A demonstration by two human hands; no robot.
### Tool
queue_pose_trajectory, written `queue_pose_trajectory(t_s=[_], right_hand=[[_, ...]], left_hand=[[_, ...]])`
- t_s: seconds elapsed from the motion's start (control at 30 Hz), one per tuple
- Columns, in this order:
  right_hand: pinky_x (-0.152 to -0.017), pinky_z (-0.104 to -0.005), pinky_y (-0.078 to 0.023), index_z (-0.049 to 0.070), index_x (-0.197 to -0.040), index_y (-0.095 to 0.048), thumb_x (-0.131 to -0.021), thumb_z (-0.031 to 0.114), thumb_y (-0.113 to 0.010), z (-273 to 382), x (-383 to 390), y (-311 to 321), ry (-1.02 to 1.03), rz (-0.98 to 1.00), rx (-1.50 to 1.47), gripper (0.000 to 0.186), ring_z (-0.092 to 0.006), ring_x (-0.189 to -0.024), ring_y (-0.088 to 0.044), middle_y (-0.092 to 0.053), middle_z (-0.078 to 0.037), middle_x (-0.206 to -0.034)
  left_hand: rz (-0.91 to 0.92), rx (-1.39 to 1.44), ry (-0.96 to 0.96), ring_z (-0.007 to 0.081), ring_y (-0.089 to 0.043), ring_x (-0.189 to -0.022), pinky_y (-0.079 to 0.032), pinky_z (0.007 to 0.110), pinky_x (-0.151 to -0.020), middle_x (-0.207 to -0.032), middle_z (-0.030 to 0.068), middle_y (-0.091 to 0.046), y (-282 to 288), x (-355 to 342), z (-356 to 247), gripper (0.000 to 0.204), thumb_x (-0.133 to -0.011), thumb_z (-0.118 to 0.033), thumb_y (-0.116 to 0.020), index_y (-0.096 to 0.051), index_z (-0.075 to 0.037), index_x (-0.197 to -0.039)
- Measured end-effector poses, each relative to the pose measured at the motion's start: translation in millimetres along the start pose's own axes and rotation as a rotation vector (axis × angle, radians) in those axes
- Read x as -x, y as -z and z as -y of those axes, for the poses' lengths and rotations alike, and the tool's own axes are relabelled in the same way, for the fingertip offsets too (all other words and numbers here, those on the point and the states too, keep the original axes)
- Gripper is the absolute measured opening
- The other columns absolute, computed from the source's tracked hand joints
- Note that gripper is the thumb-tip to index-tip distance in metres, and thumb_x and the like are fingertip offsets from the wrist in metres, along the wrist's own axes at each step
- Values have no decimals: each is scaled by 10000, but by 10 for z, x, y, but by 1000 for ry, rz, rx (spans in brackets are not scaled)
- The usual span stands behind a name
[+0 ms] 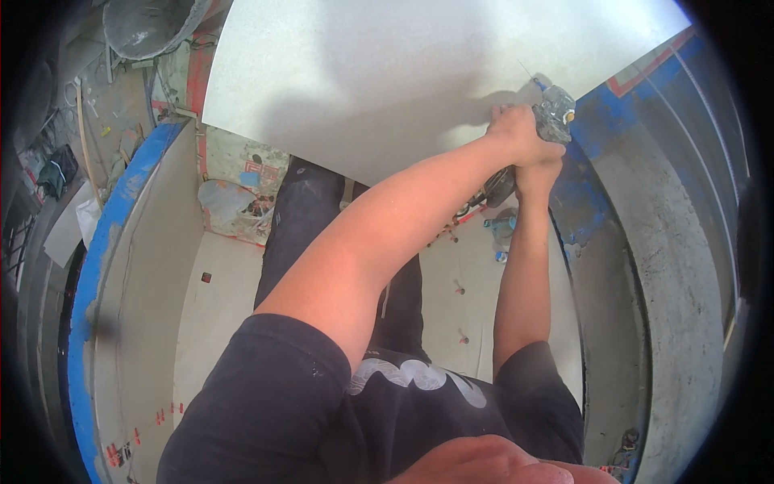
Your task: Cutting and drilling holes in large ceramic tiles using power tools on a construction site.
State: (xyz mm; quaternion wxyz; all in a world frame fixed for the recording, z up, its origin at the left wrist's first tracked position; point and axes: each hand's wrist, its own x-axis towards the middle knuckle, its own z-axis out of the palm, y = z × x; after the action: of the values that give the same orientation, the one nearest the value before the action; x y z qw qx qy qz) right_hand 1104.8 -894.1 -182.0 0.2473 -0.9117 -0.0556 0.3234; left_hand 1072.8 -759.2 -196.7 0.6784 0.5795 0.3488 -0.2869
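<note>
1. From my remote seat, I see a dusty power tool (553, 114) held at the right-hand part of a large white slab (266, 77); I can't tell its exact kind, or whether it touches the surface.
2. I judge the tool fairly heavy, hard and rigid, with dust likely making its casing a little slippery. The firmest hold should be around the body, one hand near the head, fingers clear of the working end.
3. The left hand (513, 129) reaches across and is wrapped around the tool near its head, which sticks out just beyond the knuckles. Some of its fingers are hidden from me.
4. The right hand (538, 169) sits just below, apparently clenched around the tool's body; its fingertips don't show.
5. The slab looks stiff, broad and brittle, so I would expect an edge to chip under a knock. It slants above the dark trousers (302, 202).
6. Farther out, I see a clear bottle (504, 230) beyond the right forearm's inner side, a blue-rimmed wall (113, 218) at left, and a grey tub (153, 31) at upper left.
</note>
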Motion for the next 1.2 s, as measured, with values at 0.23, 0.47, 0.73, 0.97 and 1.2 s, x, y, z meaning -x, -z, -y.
queue_pose_trajectory(t_s=[0.23,0.47,0.73,0.97,1.2], right_hand=[[-852,-364,-542,-72,-1063,-722,-823,237,-820,26,-5,21,43,-17,64,403,-178,-954,-697,-767,-151,-1038],[-849,-362,-542,-77,-1068,-714,-834,256,-808,36,-13,28,39,-22,-5,418,-180,-966,-698,-764,-162,-1045],[-843,-365,-543,-78,-1058,-710,-837,256,-806,19,-33,26,59,-18,29,411,-173,-956,-688,-760,-151,-1040],[-841,-366,-542,-84,-1068,-708,-841,258,-806,-20,-29,17,83,-6,66,422,-172,-954,-687,-760,-155,-1044],[-856,-365,-545,-95,-1105,-690,-831,304,-834,-52,-42,9,32,-10,108,506,-176,-978,-681,-747,-167,-1096]], left_hand=[[-56,-7,-1,398,-557,-1314,-303,484,-1206,-1279,277,-659,-4,28,-14,899,-681,-603,-790,-652,116,-1203],[-120,-56,-41,420,-654,-1140,-520,446,-1021,-1117,301,-702,-33,23,-2,888,-676,-635,-802,-678,146,-1080],[-14,-10,-2,380,-578,-1285,-292,474,-1199,-1231,252,-690,-24,-44,1,848,-684,-616,-791,-693,82,-1155],[-17,-62,-7,371,-614,-1235,-312,472,-1168,-1187,228,-712,-38,-59,10,838,-678,-629,-791,-708,62,-1145],[-76,-99,-67,370,-703,-1064,-484,432,-1026,-1053,248,-737,-41,-51,40,820,-687,-659,-779,-731,85,-1027]])
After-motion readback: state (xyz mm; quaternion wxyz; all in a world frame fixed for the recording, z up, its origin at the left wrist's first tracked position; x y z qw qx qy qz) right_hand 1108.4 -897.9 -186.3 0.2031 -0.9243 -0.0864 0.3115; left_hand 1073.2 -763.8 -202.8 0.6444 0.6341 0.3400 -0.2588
